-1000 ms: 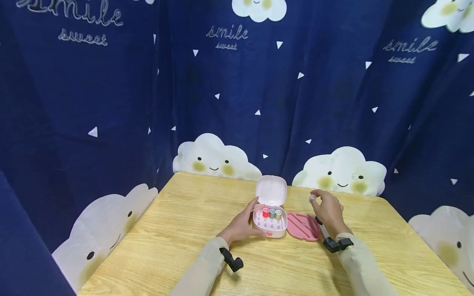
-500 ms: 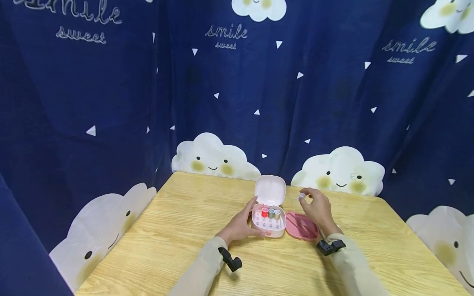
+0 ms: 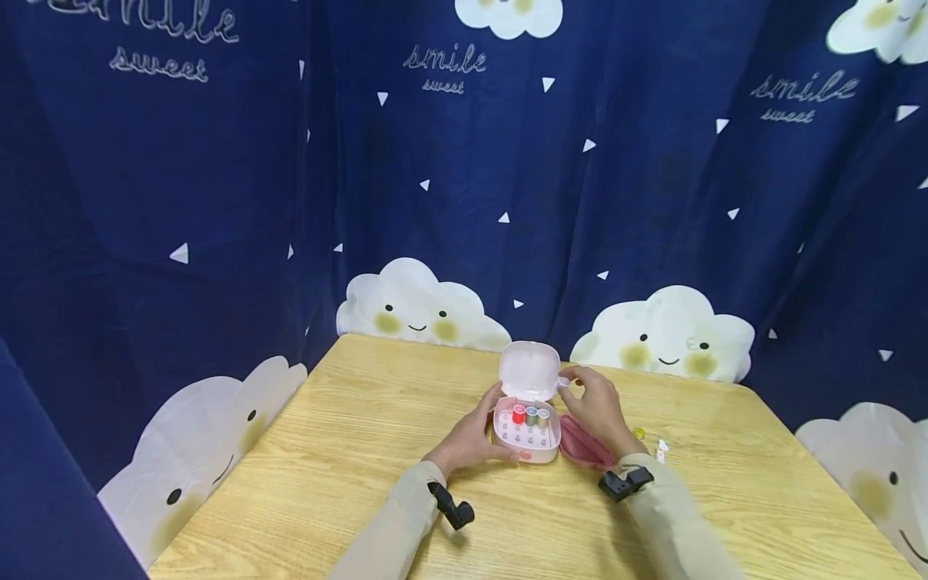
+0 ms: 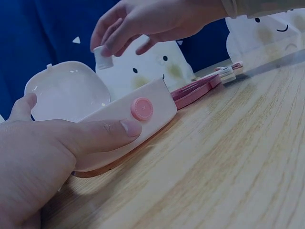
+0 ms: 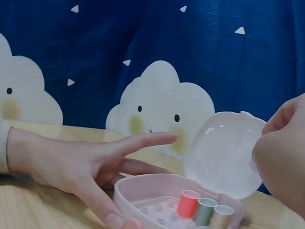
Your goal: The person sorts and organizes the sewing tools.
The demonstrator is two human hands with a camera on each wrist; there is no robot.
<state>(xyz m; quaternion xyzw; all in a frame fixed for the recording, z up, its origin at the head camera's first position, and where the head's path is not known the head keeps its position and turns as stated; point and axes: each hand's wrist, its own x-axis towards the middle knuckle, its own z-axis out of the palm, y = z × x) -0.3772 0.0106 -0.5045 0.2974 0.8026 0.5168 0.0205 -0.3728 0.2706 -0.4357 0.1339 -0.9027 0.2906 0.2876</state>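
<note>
A pale pink sewing box stands on the table with its lid raised at the back. My left hand grips its left side, thumb along the front near the round pink button. Inside, a red thread spool, a grey-green spool and a beige spool stand in a row at the back, with rows of bare pegs in front. My right hand pinches a white thread spool between thumb and fingertips, above the box's back right corner beside the lid.
A darker pink tray lies against the box's right side, partly hidden under my right forearm. Farther right on the wooden table are a small yellow item and small white pieces. A blue cloud-print curtain hangs behind the table.
My right hand has moved left with the white spool, from over the tray's right side to beside the raised lid. My left hand has stayed on the box.
</note>
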